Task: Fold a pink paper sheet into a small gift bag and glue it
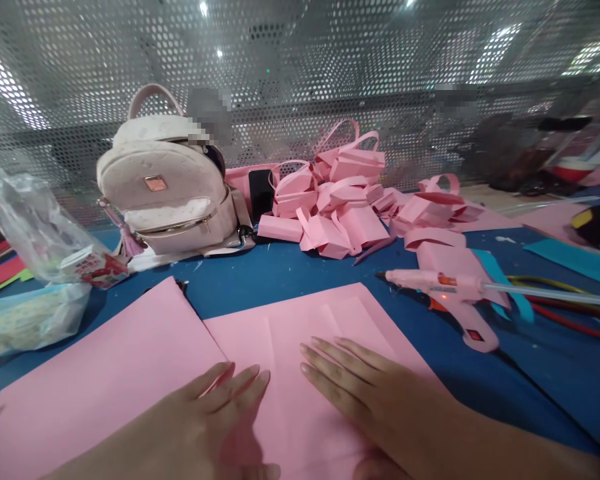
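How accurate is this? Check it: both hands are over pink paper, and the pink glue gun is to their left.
Wrong side: in the head view, the pink glue gun is to their right. The left hand and right hand are indeed over pink paper.

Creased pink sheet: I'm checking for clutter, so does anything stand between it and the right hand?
Nothing visible stands in the way: the right hand is palm-down on the creased pink sheet. The glue gun is off the sheet's right side, not between them.
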A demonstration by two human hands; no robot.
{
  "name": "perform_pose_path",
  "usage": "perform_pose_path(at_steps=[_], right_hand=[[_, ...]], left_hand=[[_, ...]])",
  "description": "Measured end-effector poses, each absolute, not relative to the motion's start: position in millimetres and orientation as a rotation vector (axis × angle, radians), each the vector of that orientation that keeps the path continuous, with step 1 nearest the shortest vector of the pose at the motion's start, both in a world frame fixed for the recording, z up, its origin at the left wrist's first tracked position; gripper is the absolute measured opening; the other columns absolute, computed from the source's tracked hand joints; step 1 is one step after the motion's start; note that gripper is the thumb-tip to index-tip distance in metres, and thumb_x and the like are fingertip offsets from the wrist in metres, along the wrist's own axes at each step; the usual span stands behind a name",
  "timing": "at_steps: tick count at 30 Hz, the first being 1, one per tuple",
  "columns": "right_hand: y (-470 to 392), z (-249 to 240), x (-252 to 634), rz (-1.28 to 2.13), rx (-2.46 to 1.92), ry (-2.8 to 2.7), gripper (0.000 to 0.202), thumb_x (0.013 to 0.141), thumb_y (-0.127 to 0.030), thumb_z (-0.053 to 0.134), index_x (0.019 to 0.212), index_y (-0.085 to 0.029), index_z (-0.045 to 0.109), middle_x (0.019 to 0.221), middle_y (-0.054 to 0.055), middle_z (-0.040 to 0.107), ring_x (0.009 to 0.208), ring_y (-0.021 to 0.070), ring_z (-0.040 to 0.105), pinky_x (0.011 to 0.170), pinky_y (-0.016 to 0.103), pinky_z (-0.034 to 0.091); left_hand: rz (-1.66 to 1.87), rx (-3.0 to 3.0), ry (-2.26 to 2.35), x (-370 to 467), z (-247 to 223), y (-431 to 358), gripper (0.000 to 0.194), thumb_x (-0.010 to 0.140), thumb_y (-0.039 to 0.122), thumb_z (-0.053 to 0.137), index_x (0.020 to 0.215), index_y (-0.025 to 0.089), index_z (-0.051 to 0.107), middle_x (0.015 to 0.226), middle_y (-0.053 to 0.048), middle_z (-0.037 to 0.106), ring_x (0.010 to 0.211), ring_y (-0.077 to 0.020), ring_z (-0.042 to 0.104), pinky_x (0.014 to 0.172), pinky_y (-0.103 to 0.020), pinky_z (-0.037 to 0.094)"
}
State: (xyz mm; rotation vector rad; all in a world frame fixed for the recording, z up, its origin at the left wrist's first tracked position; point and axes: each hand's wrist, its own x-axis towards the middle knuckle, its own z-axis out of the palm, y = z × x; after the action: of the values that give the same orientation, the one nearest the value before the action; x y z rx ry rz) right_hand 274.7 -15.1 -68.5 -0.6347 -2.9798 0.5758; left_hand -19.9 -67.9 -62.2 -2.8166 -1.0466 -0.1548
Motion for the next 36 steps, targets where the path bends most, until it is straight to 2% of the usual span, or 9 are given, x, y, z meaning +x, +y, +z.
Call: perform_pose_path(at_steps=[2,6,11,16,18,22,25,30,36], right_hand=[[-15,-69,274,0.611,-0.638,-2.965,0.075,0.097,-0.057,0.047,0.154,-0.011,0.032,0.157,0.017,0.032,0.146,0.0332,0.031,0.120,0.051,0.028],[-14,-68,273,0.646,-0.663,-2.990,0.076,0.097,-0.058,0.046,0.153,-0.008,0.033,0.157,0.020,0.030,0.146,0.0349,0.029,0.119,0.054,0.028],[-15,-66,273,0.708,-0.653,-2.913,0.078,0.095,-0.061,0.047,0.152,-0.008,0.036,0.156,0.020,0.032,0.145,0.0343,0.030,0.120,0.054,0.026],[-16,-66,277,0.758,-0.657,-2.953,0.079,0.093,-0.052,0.058,0.154,-0.012,0.030,0.159,0.017,0.025,0.148,0.0331,0.021,0.122,0.054,0.020],[-16,-67,281,0.775,-0.636,-2.943,0.077,0.094,-0.050,0.057,0.154,-0.011,0.029,0.160,0.016,0.022,0.149,0.0317,0.017,0.122,0.053,0.017],[-12,-65,287,0.825,-0.610,-2.939,0.067,0.101,-0.045,0.046,0.154,-0.009,0.028,0.160,0.015,0.019,0.150,0.0280,0.015,0.123,0.050,0.016],[-10,-56,293,0.898,-0.706,-2.892,0.058,0.101,-0.034,0.045,0.153,-0.009,0.032,0.160,0.013,0.024,0.149,0.0241,0.021,0.123,0.045,0.019],[-12,-42,309,0.978,-0.869,-2.713,0.052,0.099,-0.016,0.035,0.151,-0.014,0.039,0.157,0.007,0.036,0.145,0.0186,0.034,0.121,0.038,0.029],[-12,-69,329,0.799,-0.822,-2.427,0.044,0.098,-0.014,0.034,0.132,-0.019,0.061,0.136,0.008,0.063,0.128,0.0200,0.056,0.113,0.040,0.042]], left_hand=[[-0.226,-2.822,-0.910,-18,-57,-71,0.026,0.101,0.036,0.047,0.099,0.026,0.071,0.125,-0.001,0.072,0.113,-0.0148,0.068,0.104,-0.027,0.047],[-0.329,-2.761,-0.856,-14,-54,-74,0.034,0.101,0.021,0.040,0.078,0.026,0.065,0.120,0.004,0.073,0.112,-0.0120,0.067,0.108,-0.028,0.044],[-0.120,-2.696,-0.624,-20,-50,-75,0.031,0.104,0.030,0.039,0.105,0.026,0.069,0.116,-0.001,0.075,0.103,-0.0154,0.072,0.093,-0.028,0.057],[-0.031,-2.598,-0.561,-14,-63,-85,0.045,0.103,0.026,0.044,0.148,0.031,0.042,0.121,-0.006,0.073,0.105,-0.0237,0.073,0.082,-0.034,0.062],[-0.057,-2.614,-0.567,-2,-68,-86,0.046,0.104,0.025,0.043,0.149,0.028,0.041,0.127,-0.008,0.070,0.114,-0.0240,0.068,0.087,-0.032,0.060],[-0.119,-2.676,-0.485,22,-71,-83,0.036,0.106,0.021,0.037,0.135,0.016,0.058,0.135,-0.009,0.065,0.122,-0.0213,0.063,0.095,-0.028,0.057],[-0.124,-2.657,-0.466,33,-72,-81,0.035,0.103,0.016,0.038,0.130,0.012,0.061,0.132,-0.011,0.066,0.120,-0.0232,0.065,0.092,-0.029,0.058],[-0.181,-2.650,-0.524,51,-79,-80,0.033,0.099,0.023,0.049,0.127,0.010,0.060,0.120,-0.020,0.071,0.111,-0.0319,0.069,0.080,-0.037,0.063],[-0.411,-2.559,-0.717,91,-90,-72,0.033,0.088,0.011,0.045,0.114,0.005,0.063,0.110,-0.024,0.073,0.098,-0.0369,0.073,0.065,-0.042,0.066]])
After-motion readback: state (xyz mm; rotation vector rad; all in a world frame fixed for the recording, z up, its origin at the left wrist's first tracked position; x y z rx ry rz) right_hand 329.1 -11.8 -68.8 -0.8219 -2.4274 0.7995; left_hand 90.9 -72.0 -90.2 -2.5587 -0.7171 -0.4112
